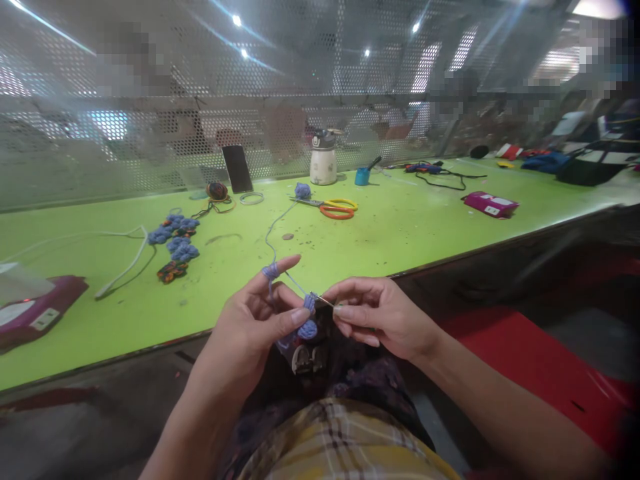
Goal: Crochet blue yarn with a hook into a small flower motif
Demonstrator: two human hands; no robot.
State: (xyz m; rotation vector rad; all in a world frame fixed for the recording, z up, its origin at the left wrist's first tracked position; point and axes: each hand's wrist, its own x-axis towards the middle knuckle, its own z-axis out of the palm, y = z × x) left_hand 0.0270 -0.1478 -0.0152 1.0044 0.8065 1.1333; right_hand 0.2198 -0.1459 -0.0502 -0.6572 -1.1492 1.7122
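Observation:
Between thumb and fingers, my left hand [255, 317] pinches a small piece of blue crochet work [308, 327]. Blue yarn [269, 233] winds round its raised index finger and runs back across the table to a small blue yarn ball [303, 191]. My right hand [383, 313] is closed on a thin metal crochet hook [325, 301], whose tip meets the top of the crochet work. Both hands are in front of the table edge, above my lap. Scissors with orange and yellow handles [337, 208] lie beside the yarn ball.
On the green table [400, 233] lie several blue and multicoloured crocheted pieces [180, 243], a white cable [125, 270] and purple packs. Behind them stand a phone [237, 169], a white bottle [323, 163] and a blue pot [362, 176], before a perforated metal screen. A red stool [520, 360] is at the right.

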